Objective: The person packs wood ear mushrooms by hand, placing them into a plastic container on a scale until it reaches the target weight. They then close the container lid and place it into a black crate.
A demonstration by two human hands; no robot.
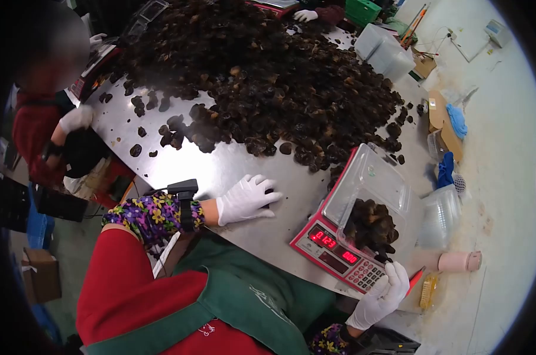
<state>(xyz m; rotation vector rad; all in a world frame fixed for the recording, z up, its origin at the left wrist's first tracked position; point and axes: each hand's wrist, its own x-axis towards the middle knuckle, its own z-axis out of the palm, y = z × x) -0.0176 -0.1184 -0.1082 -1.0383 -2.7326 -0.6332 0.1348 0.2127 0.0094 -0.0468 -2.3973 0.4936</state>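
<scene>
My left hand (250, 200), in a white glove, rests palm down on the metal table with its fingers spread; a small dark spot shows between two fingers. My right hand (381, 297), also gloved, is at the near right corner of a red and white digital scale (333, 260). Its fingers are bent together, their tips beside dark pieces; what they hold, if anything, is hidden. On the scale sits an open clear plastic box (381, 174), with dark brown pieces like dried mushrooms (371, 222) in its near part. The red display reads 0.123.
A big heap of the same dark pieces (268, 89) covers the table (203, 171). Stacked clear boxes (439, 219), a pink roll (460, 261) and a yellow brush (428, 291) lie right of the scale. Co-workers' gloved hands (77, 118) are at the left and far edges.
</scene>
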